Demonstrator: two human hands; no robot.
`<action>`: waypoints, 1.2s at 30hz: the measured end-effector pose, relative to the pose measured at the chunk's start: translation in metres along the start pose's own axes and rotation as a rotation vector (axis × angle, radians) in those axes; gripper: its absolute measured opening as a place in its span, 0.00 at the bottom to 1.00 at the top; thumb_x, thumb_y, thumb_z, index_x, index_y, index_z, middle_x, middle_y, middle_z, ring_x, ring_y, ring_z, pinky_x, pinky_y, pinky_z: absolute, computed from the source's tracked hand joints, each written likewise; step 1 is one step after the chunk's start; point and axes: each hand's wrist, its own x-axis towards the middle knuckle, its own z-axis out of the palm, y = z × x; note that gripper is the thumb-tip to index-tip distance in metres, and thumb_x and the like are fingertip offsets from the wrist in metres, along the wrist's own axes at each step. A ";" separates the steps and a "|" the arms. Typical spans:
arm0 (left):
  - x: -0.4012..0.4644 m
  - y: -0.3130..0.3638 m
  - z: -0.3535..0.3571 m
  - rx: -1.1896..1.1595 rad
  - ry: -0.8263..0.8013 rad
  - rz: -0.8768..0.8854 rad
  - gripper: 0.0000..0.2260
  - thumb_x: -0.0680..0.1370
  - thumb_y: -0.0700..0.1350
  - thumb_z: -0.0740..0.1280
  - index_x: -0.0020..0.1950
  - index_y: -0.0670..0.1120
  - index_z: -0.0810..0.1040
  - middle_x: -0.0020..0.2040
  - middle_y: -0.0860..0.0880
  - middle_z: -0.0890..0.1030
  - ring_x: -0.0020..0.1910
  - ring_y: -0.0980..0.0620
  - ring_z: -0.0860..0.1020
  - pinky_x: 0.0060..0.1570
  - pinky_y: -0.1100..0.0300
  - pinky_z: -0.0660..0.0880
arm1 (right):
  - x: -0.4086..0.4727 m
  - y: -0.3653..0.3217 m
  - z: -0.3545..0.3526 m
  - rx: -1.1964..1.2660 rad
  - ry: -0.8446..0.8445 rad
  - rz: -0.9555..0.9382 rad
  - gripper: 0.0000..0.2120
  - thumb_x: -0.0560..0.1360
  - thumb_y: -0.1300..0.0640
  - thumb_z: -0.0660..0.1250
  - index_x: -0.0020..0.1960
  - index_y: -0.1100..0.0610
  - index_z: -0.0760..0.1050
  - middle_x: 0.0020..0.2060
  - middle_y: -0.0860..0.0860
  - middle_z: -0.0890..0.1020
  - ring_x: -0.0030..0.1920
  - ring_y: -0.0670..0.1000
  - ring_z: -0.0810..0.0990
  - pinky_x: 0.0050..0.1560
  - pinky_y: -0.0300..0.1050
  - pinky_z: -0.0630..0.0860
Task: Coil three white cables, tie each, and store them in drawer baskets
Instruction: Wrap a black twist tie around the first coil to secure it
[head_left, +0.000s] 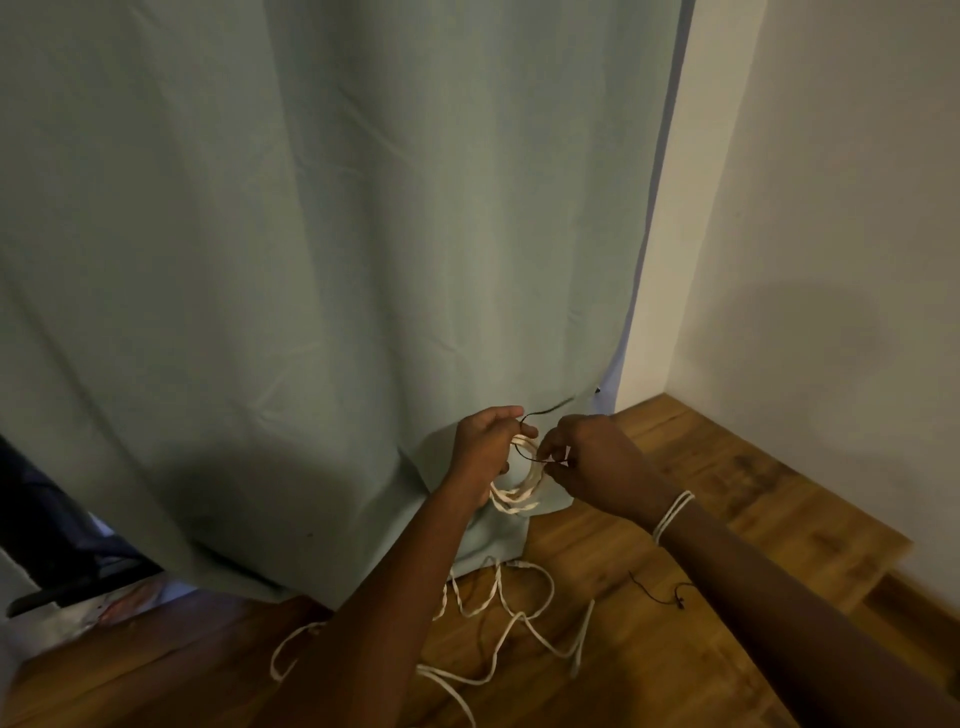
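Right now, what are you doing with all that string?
A person is tying up a coiled white cable. The left hand grips the coil while the right hand pinches a thin dark tie looped around it. More loose white cable lies uncoiled on the wooden floor below, in front of a green curtain.

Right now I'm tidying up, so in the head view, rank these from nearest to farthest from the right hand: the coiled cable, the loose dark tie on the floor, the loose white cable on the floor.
1. coiled cable, at the right hand's fingers.
2. loose dark tie, on the floor below the right forearm.
3. loose white cable, on the floor, lower left.
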 end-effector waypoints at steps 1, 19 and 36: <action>-0.001 0.000 0.000 0.014 0.000 0.034 0.11 0.78 0.40 0.63 0.53 0.49 0.83 0.42 0.49 0.86 0.38 0.54 0.78 0.27 0.65 0.69 | -0.002 0.001 -0.004 0.079 0.029 0.000 0.09 0.75 0.61 0.72 0.54 0.58 0.84 0.46 0.52 0.85 0.39 0.45 0.79 0.45 0.36 0.80; -0.018 0.011 0.032 0.083 -0.067 0.323 0.00 0.78 0.47 0.69 0.48 0.52 0.79 0.46 0.48 0.86 0.47 0.51 0.83 0.43 0.59 0.78 | 0.007 0.016 -0.017 1.486 0.545 0.638 0.07 0.77 0.66 0.68 0.53 0.66 0.81 0.49 0.61 0.85 0.47 0.57 0.86 0.46 0.45 0.83; -0.016 0.036 0.034 0.165 -0.006 0.403 0.05 0.77 0.39 0.69 0.44 0.44 0.83 0.39 0.48 0.86 0.40 0.52 0.84 0.45 0.58 0.79 | 0.016 0.029 -0.037 1.109 0.451 0.317 0.09 0.78 0.69 0.66 0.56 0.64 0.81 0.43 0.59 0.85 0.37 0.54 0.84 0.39 0.44 0.81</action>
